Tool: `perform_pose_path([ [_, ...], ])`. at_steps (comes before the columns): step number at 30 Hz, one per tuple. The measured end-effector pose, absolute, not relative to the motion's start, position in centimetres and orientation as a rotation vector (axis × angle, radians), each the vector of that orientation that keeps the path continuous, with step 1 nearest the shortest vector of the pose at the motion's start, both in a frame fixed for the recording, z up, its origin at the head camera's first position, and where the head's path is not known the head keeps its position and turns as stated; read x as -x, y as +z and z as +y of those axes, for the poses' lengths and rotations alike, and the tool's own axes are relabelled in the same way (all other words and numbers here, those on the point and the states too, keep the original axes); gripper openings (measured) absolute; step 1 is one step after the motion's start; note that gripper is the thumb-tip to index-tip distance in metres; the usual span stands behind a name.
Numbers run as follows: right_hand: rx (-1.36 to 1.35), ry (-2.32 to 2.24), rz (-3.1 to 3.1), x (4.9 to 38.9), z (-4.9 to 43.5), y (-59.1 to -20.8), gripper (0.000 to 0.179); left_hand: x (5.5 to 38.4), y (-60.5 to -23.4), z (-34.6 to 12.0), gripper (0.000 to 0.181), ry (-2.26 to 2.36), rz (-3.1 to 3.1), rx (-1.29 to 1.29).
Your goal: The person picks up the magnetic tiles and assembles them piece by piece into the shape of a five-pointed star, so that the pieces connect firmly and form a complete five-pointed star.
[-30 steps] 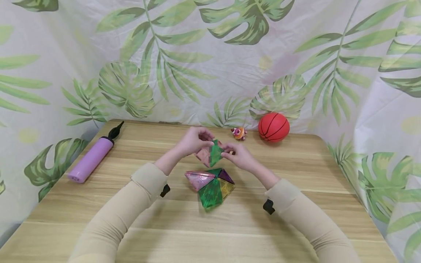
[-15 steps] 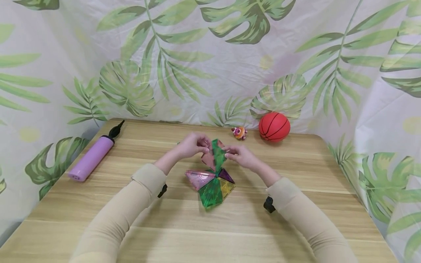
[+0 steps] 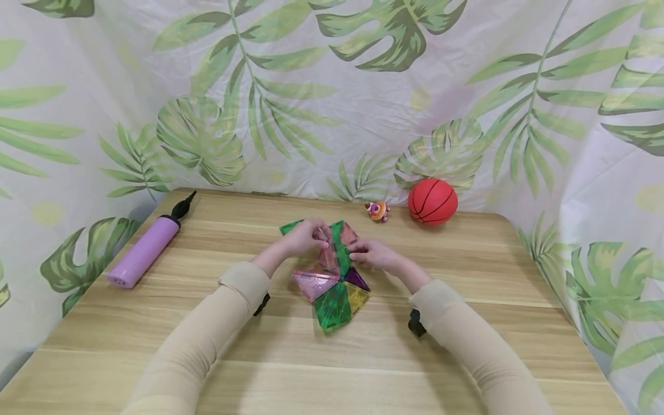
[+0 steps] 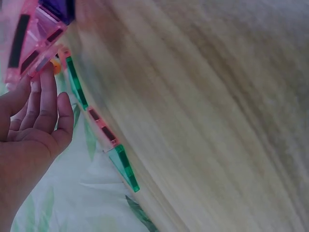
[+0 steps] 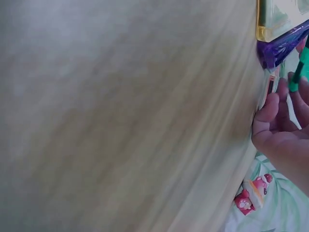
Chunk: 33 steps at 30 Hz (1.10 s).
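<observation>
Several see-through magnetic tiles form a raised cluster mid-table: a lilac-pink tile (image 3: 313, 283), a green tile (image 3: 332, 309), a yellow tile (image 3: 357, 295) and a purple tile (image 3: 356, 278). Just behind it, my left hand (image 3: 306, 237) pinches a pink tile (image 3: 328, 260), its fingertips at the tile's edge in the left wrist view. From the other side my right hand (image 3: 378, 255) pinches an upright green tile (image 5: 301, 70) between thumb and fingers. The lower edges of both held tiles overlap the back of the cluster in the head view.
Flat tiles lie beyond the hands, including a green tile (image 4: 124, 166) and a pink tile (image 4: 103, 126). A small toy figure (image 3: 377, 211) and a red ball (image 3: 433, 201) stand at the back right. A purple hand pump (image 3: 145, 252) lies at left.
Both hands have brought the pink and green tiles down and nearer to the cluster. A flat green tile behind the left hand has come into sight.
</observation>
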State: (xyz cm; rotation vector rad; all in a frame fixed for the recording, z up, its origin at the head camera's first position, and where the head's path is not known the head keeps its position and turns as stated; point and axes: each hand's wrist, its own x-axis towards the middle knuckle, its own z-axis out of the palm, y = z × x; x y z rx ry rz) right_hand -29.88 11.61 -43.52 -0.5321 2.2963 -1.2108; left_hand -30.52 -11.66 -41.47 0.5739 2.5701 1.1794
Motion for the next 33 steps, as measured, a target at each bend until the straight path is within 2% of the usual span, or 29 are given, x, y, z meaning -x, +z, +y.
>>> perform_pose_path([
  [9,0.620,-1.085,2.388,30.0,11.0,-43.7,0.025,30.6,-42.3,-11.7,0.025,1.128,2.539,-0.574],
  [14,0.677,-1.139,2.407,29.5,11.3,-43.2,0.032,30.9,-41.1,-12.8,0.028,1.124,2.585,-0.634],
  [19,0.867,-1.096,2.495,28.1,11.9,-42.3,0.041,31.8,-40.2,-15.0,0.030,1.137,2.672,-0.719],
  [24,1.012,-1.010,2.608,25.3,12.0,-41.6,0.051,33.1,-41.0,-17.3,0.044,1.064,2.757,-0.660],
  [29,0.966,-0.890,2.733,22.6,11.2,-41.9,0.067,33.9,-42.5,-18.5,0.063,0.973,2.792,-0.589],
  [33,0.909,-0.848,2.739,21.2,10.4,-42.3,0.071,34.2,-43.6,-18.7,0.075,0.895,2.783,-0.567],
])
